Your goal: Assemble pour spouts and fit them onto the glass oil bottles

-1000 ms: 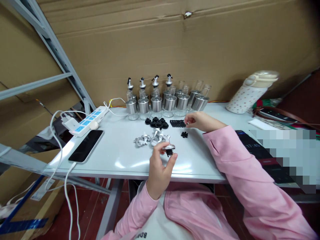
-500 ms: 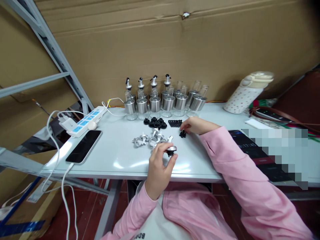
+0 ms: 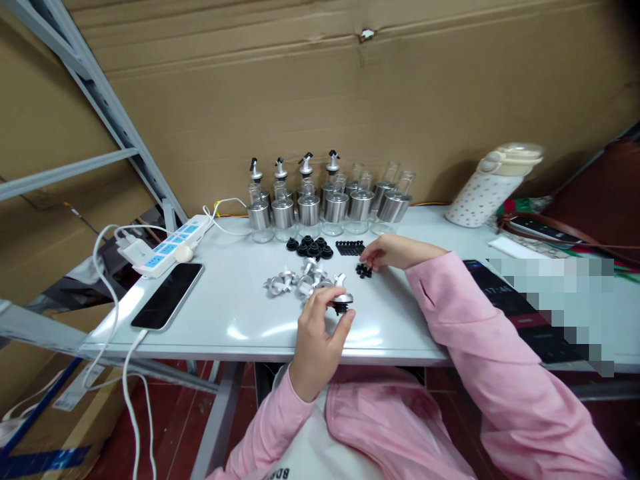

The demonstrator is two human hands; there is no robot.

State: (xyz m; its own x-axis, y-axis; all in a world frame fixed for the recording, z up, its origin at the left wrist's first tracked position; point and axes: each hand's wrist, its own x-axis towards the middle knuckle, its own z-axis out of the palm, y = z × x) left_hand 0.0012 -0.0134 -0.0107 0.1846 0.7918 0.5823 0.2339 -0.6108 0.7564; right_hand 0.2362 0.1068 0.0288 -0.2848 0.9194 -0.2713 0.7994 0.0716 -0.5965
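My left hand (image 3: 320, 330) grips a bottle pourer (image 3: 343, 301) with a silver top and a black ribbed stopper, holding it above the near part of the table. Close by lie several loose silver pourer tops (image 3: 306, 283). My right hand (image 3: 383, 251) reaches to a small pile of black pieces (image 3: 364, 271), its fingertips pinched together at the pile's edge; anything between them is too small to make out. Left of that are neat rows of small black parts (image 3: 350, 248) and a cluster of black stoppers (image 3: 313, 247).
Glass bottles with steel sleeves (image 3: 336, 208) stand along the back, several topped with pourers. At left are a power strip (image 3: 173, 247) and a phone (image 3: 169, 297). A dotted flask (image 3: 487, 187) and a device with a timer (image 3: 510, 307) occupy the right.
My right hand stays at the small black pile, which looks a little more spread out. My left hand and the pourer in it hold still. The view has shifted very slightly.
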